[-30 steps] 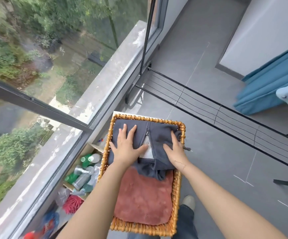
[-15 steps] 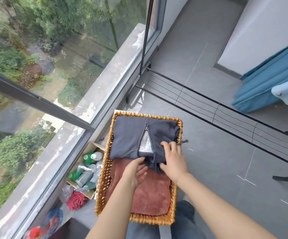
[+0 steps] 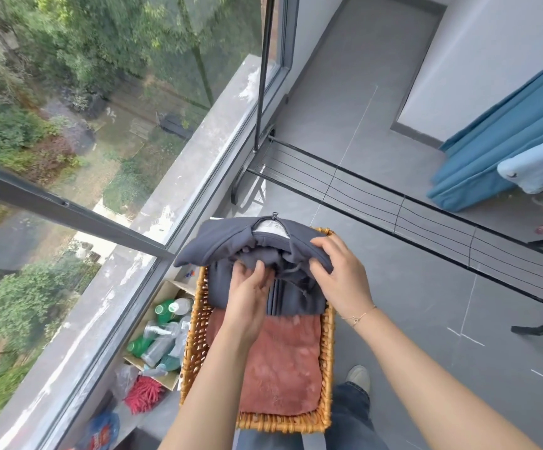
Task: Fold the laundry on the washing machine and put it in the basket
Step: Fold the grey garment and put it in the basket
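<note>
While the head camera looks down over the balcony floor, both hands work at a dark grey zip-up garment (image 3: 231,245) over the far end of the wicker basket (image 3: 328,368). The left hand (image 3: 247,290) has its fingers curled into the bunched cloth at the middle of the garment, and the right hand (image 3: 338,274) pinches a fold of its upper layer, lifting that layer off the part lying below. A folded reddish towel (image 3: 283,368) lies flat in the near half of the basket, under the garment's lower edge.

Judging by this, the towel is finished and stowed, and the grey garment has reached the basket but is being tidied or refolded there, so it does not look settled. No washing machine shows in the view, so whether more laundry waits there cannot be told. A drying rack (image 3: 426,216) stands just beyond the basket.
</note>
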`<state>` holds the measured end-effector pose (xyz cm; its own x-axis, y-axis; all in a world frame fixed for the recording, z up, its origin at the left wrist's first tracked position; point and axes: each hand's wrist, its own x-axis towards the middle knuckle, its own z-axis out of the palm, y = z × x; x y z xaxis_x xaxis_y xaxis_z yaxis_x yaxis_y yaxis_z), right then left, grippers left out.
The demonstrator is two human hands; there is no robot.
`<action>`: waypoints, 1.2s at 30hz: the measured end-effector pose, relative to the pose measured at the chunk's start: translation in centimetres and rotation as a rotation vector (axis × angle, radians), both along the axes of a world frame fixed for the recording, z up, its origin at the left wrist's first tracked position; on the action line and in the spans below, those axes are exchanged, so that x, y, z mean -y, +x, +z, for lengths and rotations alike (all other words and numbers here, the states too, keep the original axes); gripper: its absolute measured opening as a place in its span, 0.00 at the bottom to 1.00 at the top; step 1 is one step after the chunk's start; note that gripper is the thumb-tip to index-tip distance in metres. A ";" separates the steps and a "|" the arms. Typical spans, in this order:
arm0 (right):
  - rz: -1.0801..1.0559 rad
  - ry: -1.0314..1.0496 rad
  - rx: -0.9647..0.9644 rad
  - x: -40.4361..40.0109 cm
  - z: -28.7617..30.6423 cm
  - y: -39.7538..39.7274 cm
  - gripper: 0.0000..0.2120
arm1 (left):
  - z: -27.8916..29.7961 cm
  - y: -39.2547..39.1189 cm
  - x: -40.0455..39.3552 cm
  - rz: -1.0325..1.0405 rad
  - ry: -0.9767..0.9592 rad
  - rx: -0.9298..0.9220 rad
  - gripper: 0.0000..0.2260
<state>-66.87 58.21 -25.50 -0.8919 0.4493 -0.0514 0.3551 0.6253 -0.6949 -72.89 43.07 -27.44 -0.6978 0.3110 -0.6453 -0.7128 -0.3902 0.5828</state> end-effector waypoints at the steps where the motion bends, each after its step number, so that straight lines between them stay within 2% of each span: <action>1: 0.002 -0.011 -0.003 0.3 -0.2 0.0 0.11 | -0.5 0.0 0.0 0.010 0.030 0.002 0.11; 3: 0.035 0.009 0.005 1.0 -1.0 0.5 0.11 | -2.0 0.3 0.3 0.054 0.023 0.076 0.14; 5: 0.100 0.079 0.040 1.9 -2.3 1.7 0.11 | -4.3 0.5 1.0 0.113 -0.081 0.208 0.16; 8: 0.167 0.159 0.225 2.9 -4.3 3.7 0.13 | -6.0 0.1 2.2 0.317 -0.120 0.450 0.14; 10: 0.166 0.154 0.343 3.4 -5.2 4.8 0.16 | -5.2 0.3 3.0 0.365 -0.151 0.482 0.15; 12: 0.149 0.140 0.359 3.8 -5.5 5.4 0.19 | -3.7 0.8 4.2 0.379 -0.325 0.495 0.15; 13: 0.128 0.131 0.345 3.9 -5.4 5.5 0.19 | -3.0 1.1 4.8 0.398 -0.500 0.457 0.14; 14: 0.089 0.119 0.314 4.0 -5.1 5.5 0.19 | -2.1 1.3 5.2 0.377 -0.733 0.320 0.14; 15: 0.038 0.103 0.268 4.1 -4.8 5.4 0.20 | -0.7 1.3 5.4 0.278 -0.940 0.079 0.17; 16: -0.017 0.083 0.215 4.1 -4.3 5.1 0.20 | 0.3 1.0 5.4 0.142 -1.060 -0.219 0.20; 18: -0.100 0.042 0.130 4.2 -3.3 3.5 0.21 | 1.2 -1.1 4.7 -0.174 -1.190 -0.779 0.20; 19: -0.116 0.030 0.108 4.2 -2.8 2.3 0.21 | 1.3 -2.8 4.2 -0.336 -1.268 -0.955 0.18; 20: -0.115 0.029 0.095 4.2 -2.6 0.8 0.22 | 0.7 -4.7 3.8 -0.487 -1.335 -1.032 0.17; 22: -0.070 0.060 0.104 4.4 -2.7 -2.0 0.26 | -1.0 -7.7 3.1 -0.762 -1.390 -0.958 0.19; 24: 0.010 0.101 0.186 4.6 -3.7 -3.9 0.30 | -3.9 -7.7 2.4 -0.941 -1.343 -0.822 0.21; 26: 0.068 0.127 0.275 4.7 -5.3 -4.0 0.33 | -5.6 -5.3 2.0 -0.911 -1.274 -0.828 0.22; 28: 0.089 0.176 0.324 4.8 -7.7 -2.7 0.31 | -7.0 -3.0 2.1 -0.820 -1.259 -0.885 0.26; 32: 0.075 0.291 0.282 5.3 -11.3 -0.5 0.26 | -10.0 -2.9 2.7 -0.730 -1.338 -0.995 0.24; 36: -0.006 0.268 0.230 6.0 -13.2 -1.3 0.26 | -11.9 -3.9 2.6 -0.648 -1.355 -1.084 0.22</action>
<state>-68.15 52.16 -38.70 -0.8678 0.4795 -0.1300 0.4877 0.7721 -0.4074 -76.75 40.49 -39.37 -0.9225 0.3818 -0.0574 0.3116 0.8239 0.4733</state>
